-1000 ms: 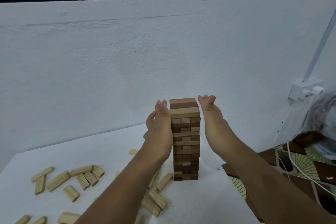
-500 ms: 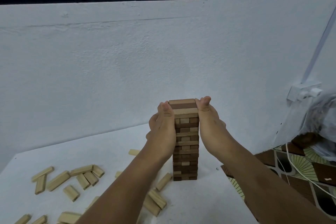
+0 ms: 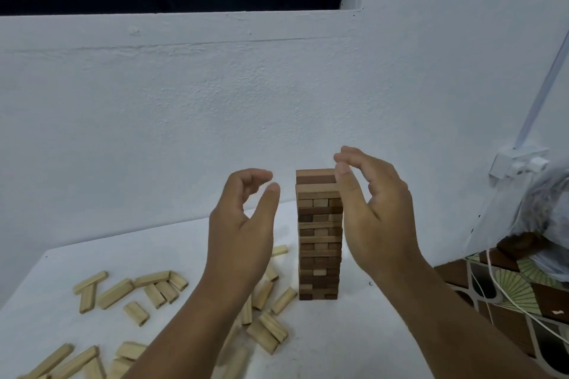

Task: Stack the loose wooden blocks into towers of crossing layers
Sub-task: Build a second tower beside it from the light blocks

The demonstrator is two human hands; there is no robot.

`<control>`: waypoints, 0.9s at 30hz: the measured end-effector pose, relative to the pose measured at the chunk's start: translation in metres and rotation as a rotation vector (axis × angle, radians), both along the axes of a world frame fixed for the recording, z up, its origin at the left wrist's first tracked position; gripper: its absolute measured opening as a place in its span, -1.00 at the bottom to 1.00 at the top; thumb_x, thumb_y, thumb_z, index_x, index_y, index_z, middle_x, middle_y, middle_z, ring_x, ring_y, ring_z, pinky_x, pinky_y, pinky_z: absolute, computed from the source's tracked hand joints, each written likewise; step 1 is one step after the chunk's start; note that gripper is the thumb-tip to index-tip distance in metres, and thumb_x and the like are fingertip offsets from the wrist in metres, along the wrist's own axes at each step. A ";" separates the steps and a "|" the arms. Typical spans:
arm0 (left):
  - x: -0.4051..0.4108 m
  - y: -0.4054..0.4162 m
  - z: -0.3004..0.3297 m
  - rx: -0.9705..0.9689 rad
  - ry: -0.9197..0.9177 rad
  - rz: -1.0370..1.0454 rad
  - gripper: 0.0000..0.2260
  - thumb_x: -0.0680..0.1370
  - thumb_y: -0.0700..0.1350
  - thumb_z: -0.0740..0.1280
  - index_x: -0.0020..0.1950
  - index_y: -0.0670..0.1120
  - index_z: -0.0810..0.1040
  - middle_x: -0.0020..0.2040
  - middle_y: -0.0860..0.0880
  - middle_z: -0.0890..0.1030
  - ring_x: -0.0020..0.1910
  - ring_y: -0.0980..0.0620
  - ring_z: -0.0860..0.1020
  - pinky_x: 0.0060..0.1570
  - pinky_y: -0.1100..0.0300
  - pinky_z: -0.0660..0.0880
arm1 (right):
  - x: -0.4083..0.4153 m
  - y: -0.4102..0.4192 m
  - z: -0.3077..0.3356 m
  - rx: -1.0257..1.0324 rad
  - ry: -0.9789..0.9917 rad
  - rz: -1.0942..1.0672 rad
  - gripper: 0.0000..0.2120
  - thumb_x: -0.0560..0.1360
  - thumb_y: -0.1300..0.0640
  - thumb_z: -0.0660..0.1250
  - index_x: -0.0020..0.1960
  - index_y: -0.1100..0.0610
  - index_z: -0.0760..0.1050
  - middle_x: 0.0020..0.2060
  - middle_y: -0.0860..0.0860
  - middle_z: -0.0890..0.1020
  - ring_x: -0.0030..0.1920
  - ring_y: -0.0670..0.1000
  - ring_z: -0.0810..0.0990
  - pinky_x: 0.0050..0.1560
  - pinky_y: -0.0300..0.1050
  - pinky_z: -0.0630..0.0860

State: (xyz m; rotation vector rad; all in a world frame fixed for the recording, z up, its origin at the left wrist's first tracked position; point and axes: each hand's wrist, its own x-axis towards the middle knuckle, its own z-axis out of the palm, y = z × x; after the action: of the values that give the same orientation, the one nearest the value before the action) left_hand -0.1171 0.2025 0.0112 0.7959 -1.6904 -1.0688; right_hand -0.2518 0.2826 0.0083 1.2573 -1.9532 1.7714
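Nearest the camera, loose blocks [image 3: 267, 329] lie scattered flat on the white worktop [image 3: 354, 341], to the left of the tower and in front of it. More lie further left of the tower, a cluster [image 3: 132, 289] of pale pieces, none stacked.

Left hand [image 3: 240, 234]: raised just left of the tower, apart from it, fingers loosely curled, grip released and holding nothing.

Right hand [image 3: 374, 218]: raised just right of the tower, fingers relaxed, holding nothing. Its thumb overlaps the tower's upper right edge in this view; contact cannot be confirmed.

Tower [image 3: 319, 234]: standing upright on the worktop between the two hands, built of crossing layers in light and dark wood. Upper layers sit slightly off line with those below.

Behind the tower, a white wall [image 3: 215, 120].

Assessment: blocks appear light, rigid and smooth, so they will slide under a careless touch. Best taken by the long sides between thumb and fingers and set down gently. The tower is tall and narrow; a sideways knock near the top could topple it.
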 end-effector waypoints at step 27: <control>0.266 -0.124 -0.139 -0.030 -0.853 0.288 -0.31 0.45 0.46 -0.01 0.44 0.12 0.39 0.48 0.07 0.36 0.49 -0.05 0.22 0.42 -0.13 0.18 | 0.074 -0.145 -0.151 1.143 0.032 0.067 -0.24 0.47 -0.43 -0.14 0.51 -0.01 0.17 0.49 0.13 0.19 0.49 0.28 0.08 0.46 0.24 0.10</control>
State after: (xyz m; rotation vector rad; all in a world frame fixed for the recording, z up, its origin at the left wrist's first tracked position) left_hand 0.1486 0.0786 -0.1279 1.5656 -2.1692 -0.5098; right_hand -0.1779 0.1378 -0.1431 1.5624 -3.0223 0.5006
